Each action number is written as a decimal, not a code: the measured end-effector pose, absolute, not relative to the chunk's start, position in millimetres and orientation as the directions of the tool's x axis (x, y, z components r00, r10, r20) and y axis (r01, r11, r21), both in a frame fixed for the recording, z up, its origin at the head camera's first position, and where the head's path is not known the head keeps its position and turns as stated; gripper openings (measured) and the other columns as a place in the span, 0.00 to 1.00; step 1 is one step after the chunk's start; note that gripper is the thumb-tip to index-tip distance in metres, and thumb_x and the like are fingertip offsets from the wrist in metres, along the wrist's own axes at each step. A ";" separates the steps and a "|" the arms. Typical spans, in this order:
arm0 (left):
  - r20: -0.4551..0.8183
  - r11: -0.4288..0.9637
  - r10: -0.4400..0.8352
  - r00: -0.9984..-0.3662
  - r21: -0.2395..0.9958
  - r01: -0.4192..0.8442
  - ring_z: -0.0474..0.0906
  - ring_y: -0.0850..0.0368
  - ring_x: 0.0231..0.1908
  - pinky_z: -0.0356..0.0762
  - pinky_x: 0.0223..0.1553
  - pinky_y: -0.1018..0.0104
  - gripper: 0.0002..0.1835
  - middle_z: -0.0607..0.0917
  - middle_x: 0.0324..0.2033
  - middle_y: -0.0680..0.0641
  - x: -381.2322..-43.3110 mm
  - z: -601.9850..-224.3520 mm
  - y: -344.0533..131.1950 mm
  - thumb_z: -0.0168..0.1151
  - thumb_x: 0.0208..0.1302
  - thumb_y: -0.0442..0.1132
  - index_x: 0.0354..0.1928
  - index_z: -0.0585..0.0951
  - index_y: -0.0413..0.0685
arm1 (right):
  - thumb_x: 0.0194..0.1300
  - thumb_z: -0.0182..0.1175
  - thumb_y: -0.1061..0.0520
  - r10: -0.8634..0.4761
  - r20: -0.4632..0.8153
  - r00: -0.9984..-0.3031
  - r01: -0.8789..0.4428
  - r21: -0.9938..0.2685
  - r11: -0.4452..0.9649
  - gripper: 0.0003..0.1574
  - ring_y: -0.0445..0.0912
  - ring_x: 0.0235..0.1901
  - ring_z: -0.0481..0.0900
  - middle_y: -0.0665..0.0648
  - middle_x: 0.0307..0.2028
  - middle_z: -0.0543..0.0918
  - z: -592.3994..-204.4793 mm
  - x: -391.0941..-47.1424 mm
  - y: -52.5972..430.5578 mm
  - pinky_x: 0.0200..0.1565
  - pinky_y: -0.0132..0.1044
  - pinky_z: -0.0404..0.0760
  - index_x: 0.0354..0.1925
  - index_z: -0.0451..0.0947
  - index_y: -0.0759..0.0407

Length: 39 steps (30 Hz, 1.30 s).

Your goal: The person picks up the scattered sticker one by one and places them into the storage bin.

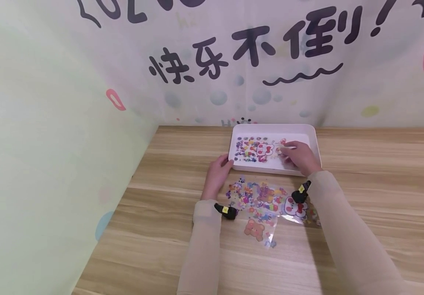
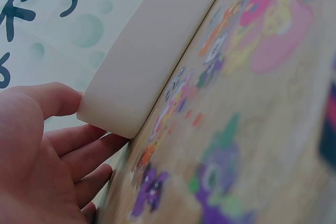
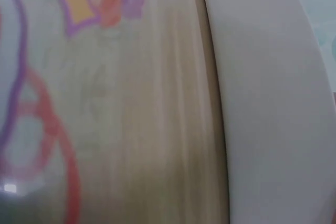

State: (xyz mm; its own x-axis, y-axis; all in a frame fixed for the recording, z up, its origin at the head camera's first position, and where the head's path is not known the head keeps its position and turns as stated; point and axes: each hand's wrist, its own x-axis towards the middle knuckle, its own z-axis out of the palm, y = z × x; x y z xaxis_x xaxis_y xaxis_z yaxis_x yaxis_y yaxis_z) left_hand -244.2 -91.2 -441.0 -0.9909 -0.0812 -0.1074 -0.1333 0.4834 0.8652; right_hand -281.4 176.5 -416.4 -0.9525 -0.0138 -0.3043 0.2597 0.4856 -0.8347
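Fingers of the left hand point(image 1: 217, 172) are gripping a corner of the white tray point(image 1: 271, 170) | right hand point(image 1: 301, 156) is bending its fingers inside, any pinch being hard to tell | looks partway: bunny-face sticker point(image 1: 265, 150) is lying inside, bear-face sticker sheet point(image 1: 254, 230) outside on the wood-grain table point(image 1: 153, 237)

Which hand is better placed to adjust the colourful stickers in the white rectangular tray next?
Right hand, probably: it reaches into the white rectangular tray, beside the colourful stickers. The left hand holds the tray's corner.
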 end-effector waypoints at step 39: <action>-0.104 0.459 -0.071 -0.992 0.880 -0.125 0.63 0.56 0.59 0.59 0.59 0.58 0.24 0.71 0.57 0.54 -243.8 -441.6 -91.0 0.49 0.62 0.54 0.60 0.69 0.59 | 0.68 0.43 0.49 0.082 -0.228 -0.970 0.239 -0.847 0.474 0.26 0.52 0.41 0.71 0.60 0.49 0.69 -419.9 -281.2 179.7 0.35 0.38 0.71 0.60 0.62 0.56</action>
State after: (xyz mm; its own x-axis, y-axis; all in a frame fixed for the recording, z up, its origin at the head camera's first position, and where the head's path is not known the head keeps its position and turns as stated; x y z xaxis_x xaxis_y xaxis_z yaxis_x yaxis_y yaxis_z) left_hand -243.8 -91.0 -441.6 -0.9920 -0.0710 -0.1040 -0.1251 0.4590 0.8796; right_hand -281.2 179.7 -419.9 -0.9703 0.0815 -0.2279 0.2389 0.4742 -0.8474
